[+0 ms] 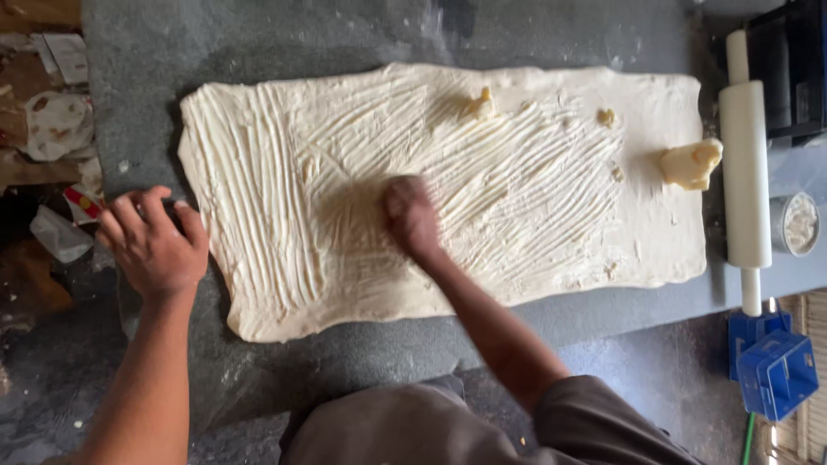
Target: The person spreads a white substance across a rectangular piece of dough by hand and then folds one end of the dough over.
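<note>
A large rolled-out sheet of pale dough [284,172] lies on the dark grey stone counter [345,34], streaked with finger marks of spread butter. My right hand [411,215] presses flat on the middle of the sheet, blurred with motion. Curled, my left hand [153,241] rests on the counter at the sheet's left edge, holding nothing that I can see. A lump of yellow butter [689,164] sits at the dough's right edge. Small butter bits [479,103] lie near the top.
A white rolling pin [745,172] lies upright along the right of the dough. A small metal cup [797,224] of flour stands beyond it. Blue plastic pieces [775,362] sit lower right. Papers and clutter [56,120] fill the left edge.
</note>
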